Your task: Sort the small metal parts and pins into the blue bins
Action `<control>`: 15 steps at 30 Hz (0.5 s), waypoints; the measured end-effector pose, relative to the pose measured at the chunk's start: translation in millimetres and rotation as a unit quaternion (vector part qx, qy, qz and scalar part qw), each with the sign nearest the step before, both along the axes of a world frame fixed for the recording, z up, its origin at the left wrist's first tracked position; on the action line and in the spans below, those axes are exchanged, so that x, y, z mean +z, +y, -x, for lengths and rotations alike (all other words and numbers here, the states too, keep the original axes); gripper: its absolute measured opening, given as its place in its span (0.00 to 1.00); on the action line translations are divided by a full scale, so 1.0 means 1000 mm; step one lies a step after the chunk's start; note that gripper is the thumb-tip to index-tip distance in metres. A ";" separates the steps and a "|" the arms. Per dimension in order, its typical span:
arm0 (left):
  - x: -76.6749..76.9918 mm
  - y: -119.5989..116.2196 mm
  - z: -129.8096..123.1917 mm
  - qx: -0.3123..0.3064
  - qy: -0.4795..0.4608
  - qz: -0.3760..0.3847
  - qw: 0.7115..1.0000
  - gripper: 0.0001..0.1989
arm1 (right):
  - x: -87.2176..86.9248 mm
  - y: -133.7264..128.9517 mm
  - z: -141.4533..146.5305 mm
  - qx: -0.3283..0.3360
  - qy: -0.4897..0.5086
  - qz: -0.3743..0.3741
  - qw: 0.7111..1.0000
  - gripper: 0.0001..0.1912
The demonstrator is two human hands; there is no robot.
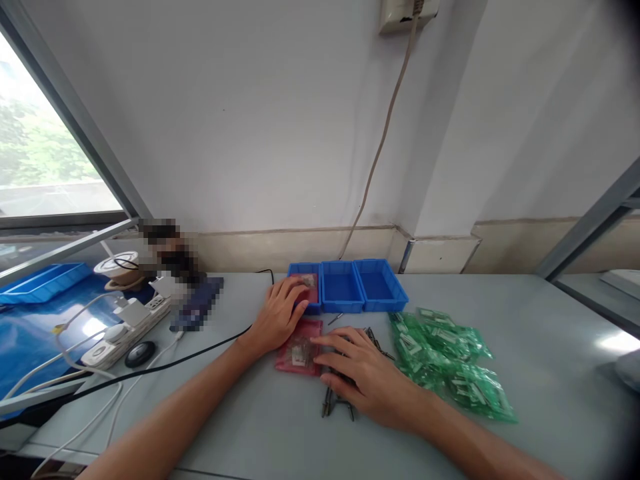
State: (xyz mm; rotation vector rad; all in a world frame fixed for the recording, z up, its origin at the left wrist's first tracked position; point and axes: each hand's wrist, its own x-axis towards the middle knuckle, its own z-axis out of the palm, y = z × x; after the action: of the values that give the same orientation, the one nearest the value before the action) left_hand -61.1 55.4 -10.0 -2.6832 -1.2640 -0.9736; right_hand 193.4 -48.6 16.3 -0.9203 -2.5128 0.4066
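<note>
Nearest, dark metal rods (327, 405) lie on the grey table (530, 327) in front of the middle blue plastic bin (342, 285). The right hand (367, 373) is over them, palm down, fingers spread wide, with nothing visibly gripped; its fingertips reach the edge of a red-tinted plastic bag (290, 357) with a white label, in front and to the left of that bin. To its front right are green plastic bags (440, 343) in a loose heap; well off to its left, a black mouse (140, 354) and a white power strip (101, 351). The left hand (280, 313), fingers half spread and loosely bent, reaches the left blue bin (313, 309), just beside the middle one, overlapping a second red bag (311, 283) inside; I cannot tell whether it grips it. The right blue bin (381, 288) adjoins the middle one's other side. Behind, a beige cable (383, 140) runs up the wall (275, 133).
</note>
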 end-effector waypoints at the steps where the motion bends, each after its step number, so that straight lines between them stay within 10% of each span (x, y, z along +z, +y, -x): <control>1: -0.001 0.000 0.000 0.004 0.010 -0.007 1.000 0.17 | 0.000 0.000 0.000 0.000 0.000 -0.001 1.000 0.14; 15: -0.002 -0.003 -0.008 0.008 0.107 -0.095 0.990 0.20 | -0.001 -0.002 0.002 0.032 -0.047 -0.014 0.998 0.19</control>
State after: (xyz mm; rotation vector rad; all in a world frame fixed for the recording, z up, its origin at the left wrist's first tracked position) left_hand -53.0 51.9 -11.5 -2.5464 -1.0901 -0.7371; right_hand 191.8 -50.5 15.7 -0.8684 -2.6330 0.3559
